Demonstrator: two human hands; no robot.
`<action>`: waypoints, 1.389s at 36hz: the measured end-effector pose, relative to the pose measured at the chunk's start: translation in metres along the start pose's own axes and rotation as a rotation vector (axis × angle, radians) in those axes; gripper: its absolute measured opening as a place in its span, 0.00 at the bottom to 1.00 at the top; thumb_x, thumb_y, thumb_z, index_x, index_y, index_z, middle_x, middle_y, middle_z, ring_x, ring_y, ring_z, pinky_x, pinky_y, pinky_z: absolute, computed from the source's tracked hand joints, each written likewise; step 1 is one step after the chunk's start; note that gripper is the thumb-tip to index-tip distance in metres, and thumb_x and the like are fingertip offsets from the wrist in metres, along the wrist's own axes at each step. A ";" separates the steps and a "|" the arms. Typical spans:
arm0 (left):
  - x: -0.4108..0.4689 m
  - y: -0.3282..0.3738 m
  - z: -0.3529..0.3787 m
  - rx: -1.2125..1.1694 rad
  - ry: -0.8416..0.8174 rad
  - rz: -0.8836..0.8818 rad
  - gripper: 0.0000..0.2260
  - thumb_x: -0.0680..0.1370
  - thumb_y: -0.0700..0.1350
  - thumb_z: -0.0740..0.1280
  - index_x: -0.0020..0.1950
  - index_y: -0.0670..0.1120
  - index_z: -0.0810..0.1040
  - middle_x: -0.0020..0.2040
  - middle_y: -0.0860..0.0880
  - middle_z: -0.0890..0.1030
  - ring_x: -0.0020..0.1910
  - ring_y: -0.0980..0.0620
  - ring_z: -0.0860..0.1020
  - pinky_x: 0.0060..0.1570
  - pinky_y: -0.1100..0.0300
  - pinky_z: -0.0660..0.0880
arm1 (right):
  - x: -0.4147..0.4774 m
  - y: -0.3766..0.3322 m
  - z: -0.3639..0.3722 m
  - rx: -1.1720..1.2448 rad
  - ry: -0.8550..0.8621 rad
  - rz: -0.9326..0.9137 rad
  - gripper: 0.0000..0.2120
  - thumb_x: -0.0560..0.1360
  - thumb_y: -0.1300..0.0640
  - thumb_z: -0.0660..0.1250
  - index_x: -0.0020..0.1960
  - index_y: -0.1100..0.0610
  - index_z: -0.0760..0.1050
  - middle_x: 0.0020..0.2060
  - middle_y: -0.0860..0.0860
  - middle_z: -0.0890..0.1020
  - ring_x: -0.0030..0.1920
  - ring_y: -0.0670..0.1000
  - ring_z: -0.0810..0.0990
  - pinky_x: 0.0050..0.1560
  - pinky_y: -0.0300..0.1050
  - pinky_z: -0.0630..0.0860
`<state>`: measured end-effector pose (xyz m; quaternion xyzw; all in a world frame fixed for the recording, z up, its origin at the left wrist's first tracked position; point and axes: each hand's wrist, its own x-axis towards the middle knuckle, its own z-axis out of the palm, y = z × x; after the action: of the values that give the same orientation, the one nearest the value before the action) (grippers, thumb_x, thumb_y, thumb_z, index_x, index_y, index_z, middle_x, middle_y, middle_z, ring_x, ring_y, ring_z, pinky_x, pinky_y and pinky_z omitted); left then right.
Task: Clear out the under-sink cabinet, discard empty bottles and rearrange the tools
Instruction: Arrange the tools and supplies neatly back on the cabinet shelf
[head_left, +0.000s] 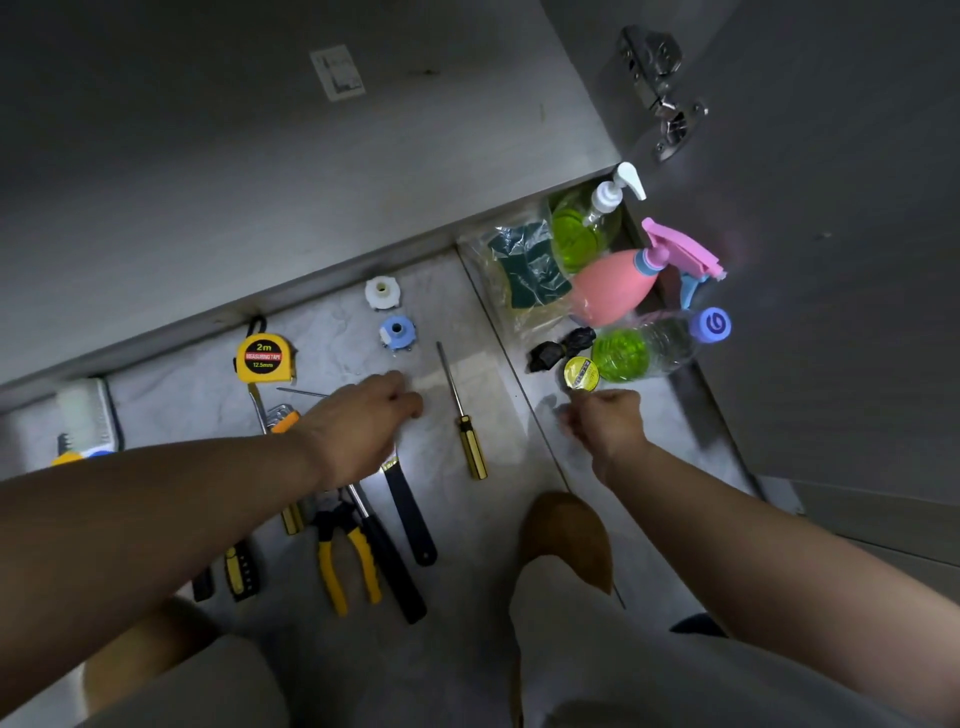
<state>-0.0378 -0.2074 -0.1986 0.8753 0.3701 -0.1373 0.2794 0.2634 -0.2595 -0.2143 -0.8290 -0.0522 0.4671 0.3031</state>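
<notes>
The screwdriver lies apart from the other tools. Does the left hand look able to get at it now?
Probably yes. The left hand is just beside the screwdriver, which lies alone on the floor, with nothing between them or on top of it.

I see 2 small ribbed plastic fittings on the marbled floor (483, 519): a white fitting (382, 292) nearer the grey panel (208, 182) and a blue fitting (397, 332) just beside it. To their right, green scouring pads (524, 265) sit inside a clear plastic bag, with a crumpled black lump (561, 349) nearby. A pale label (337, 71) is stuck on the panel. A white brush (85, 410) lies far left, blurred.
</notes>
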 end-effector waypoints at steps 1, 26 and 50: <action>-0.006 -0.005 -0.001 0.048 0.015 0.006 0.23 0.78 0.43 0.68 0.73 0.50 0.70 0.61 0.48 0.70 0.54 0.48 0.75 0.50 0.53 0.77 | -0.004 0.001 0.003 -0.139 -0.011 -0.055 0.17 0.74 0.59 0.72 0.57 0.69 0.75 0.43 0.62 0.84 0.31 0.52 0.79 0.32 0.41 0.75; -0.079 -0.073 0.011 -0.019 0.007 -0.148 0.27 0.81 0.47 0.65 0.80 0.51 0.64 0.72 0.48 0.66 0.69 0.48 0.70 0.64 0.53 0.74 | -0.093 0.037 0.092 -1.332 -0.579 -0.672 0.23 0.76 0.56 0.65 0.70 0.54 0.67 0.59 0.56 0.80 0.59 0.59 0.80 0.57 0.52 0.78; -0.190 -0.110 0.068 -0.665 0.675 -1.103 0.34 0.76 0.42 0.75 0.76 0.54 0.61 0.66 0.40 0.68 0.61 0.38 0.73 0.57 0.50 0.73 | -0.153 -0.039 0.171 -1.856 -1.020 -0.823 0.14 0.83 0.55 0.59 0.64 0.60 0.76 0.64 0.54 0.77 0.61 0.53 0.77 0.52 0.35 0.70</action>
<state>-0.2506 -0.2929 -0.2109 0.4246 0.8458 0.1393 0.2913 0.0478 -0.2063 -0.1442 -0.3662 -0.7639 0.3961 -0.3543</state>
